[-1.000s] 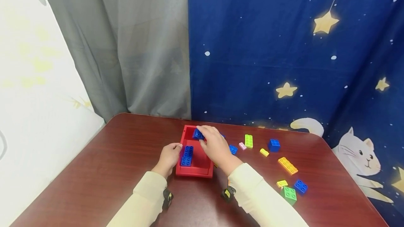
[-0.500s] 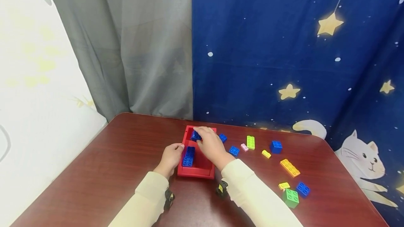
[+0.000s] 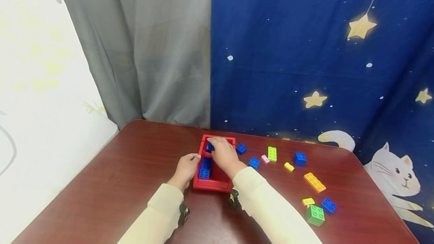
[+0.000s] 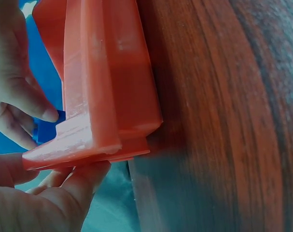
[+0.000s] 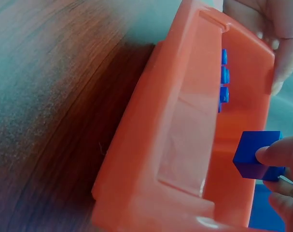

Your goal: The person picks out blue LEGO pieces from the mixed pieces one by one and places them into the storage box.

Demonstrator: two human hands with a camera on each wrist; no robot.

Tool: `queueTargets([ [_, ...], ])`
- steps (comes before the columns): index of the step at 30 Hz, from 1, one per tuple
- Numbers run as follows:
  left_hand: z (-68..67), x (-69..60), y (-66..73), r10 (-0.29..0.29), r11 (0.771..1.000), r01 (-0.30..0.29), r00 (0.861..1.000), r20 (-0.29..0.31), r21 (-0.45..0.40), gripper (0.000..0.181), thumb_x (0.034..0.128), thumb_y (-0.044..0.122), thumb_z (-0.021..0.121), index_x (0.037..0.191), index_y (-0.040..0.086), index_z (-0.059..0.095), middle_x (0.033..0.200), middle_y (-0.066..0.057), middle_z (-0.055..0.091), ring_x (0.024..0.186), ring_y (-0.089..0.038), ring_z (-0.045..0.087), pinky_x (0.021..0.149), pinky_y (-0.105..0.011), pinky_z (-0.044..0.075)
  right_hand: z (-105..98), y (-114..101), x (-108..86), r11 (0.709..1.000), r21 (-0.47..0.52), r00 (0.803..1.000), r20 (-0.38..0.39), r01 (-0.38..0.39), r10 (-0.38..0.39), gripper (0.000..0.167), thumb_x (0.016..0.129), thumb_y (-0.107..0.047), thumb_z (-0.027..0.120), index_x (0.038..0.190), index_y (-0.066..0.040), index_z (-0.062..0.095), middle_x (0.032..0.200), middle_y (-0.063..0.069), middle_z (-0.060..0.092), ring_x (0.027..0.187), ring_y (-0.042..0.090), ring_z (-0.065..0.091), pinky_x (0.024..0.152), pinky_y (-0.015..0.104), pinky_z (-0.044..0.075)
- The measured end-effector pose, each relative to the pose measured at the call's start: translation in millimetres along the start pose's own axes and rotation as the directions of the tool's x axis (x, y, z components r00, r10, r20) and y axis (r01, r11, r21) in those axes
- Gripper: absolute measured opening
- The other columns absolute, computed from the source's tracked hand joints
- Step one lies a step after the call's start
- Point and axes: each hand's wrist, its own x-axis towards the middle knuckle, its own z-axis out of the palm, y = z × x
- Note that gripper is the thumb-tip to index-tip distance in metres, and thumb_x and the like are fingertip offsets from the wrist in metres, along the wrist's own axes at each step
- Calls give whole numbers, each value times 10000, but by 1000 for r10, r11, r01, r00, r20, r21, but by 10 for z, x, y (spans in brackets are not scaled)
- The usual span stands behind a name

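A red open-topped plastic box (image 3: 211,188) stands on the table. My left hand (image 3: 185,169) pinches its left rim between thumb and fingers, also plain in the left wrist view. My right hand (image 3: 224,155) reaches into the box's far left corner and pinches a blue brick (image 5: 252,151), which the right wrist view shows just inside the wall. In the head view my fingers cover most of that brick. Blue studded bricks (image 3: 205,169) lie along the box's left side, nearer to me. Whether the held brick touches the floor of the box, I cannot tell.
Loose bricks lie right of the box: blue ones (image 3: 241,149), a pink one (image 3: 265,159), a lime one (image 3: 272,153), an orange one (image 3: 315,182), small yellow ones (image 3: 289,166) and a green block (image 3: 315,215). Curtains (image 3: 173,48) hang behind the table.
My right hand has moved the blue brick slightly left and down into the box's far left corner. My left hand keeps its hold on the rim. The head view has shifted a little.
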Motion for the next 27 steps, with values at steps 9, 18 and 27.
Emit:
queueTargets([
  [9, 10, 12, -16, 11, 1000, -11, 1000, -10, -6, 345, 1018, 142, 450, 1247, -83, 575, 1201, -251, 586, 1062, -357, 562, 966, -513, 466, 99, -6, 95, 998, 5, 998, 39, -59, 59, 441, 900, -26, 629, 1332, -105, 585, 1338, 86, 582, 1263, 251, 519, 1012, 423, 459],
  [18, 24, -6, 23, 10, 1000, -10, 1000, -14, -14, 347, 1014, 139, 457, 1253, -86, 571, 1251, -260, 566, 1122, -372, 541, 1002, -527, 435, 162, -3, 142, 995, 17, 991, 98, -96, 94, 429, 911, -6, 603, 1329, -103, 588, 1335, 99, 582, 1268, 263, 509, 1042, 415, 430],
  [27, 25, 7, -9, -2, 1000, 1, 1000, -19, -13, 349, 1014, 148, 454, 1255, -74, 573, 1245, -247, 572, 1111, -356, 546, 997, -525, 442, 237, 30, 150, 995, 16, 989, 120, -94, 91, 424, 921, -7, 592, 1335, -99, 582, 1333, 99, 585, 1266, 261, 512, 1048, 409, 425],
])
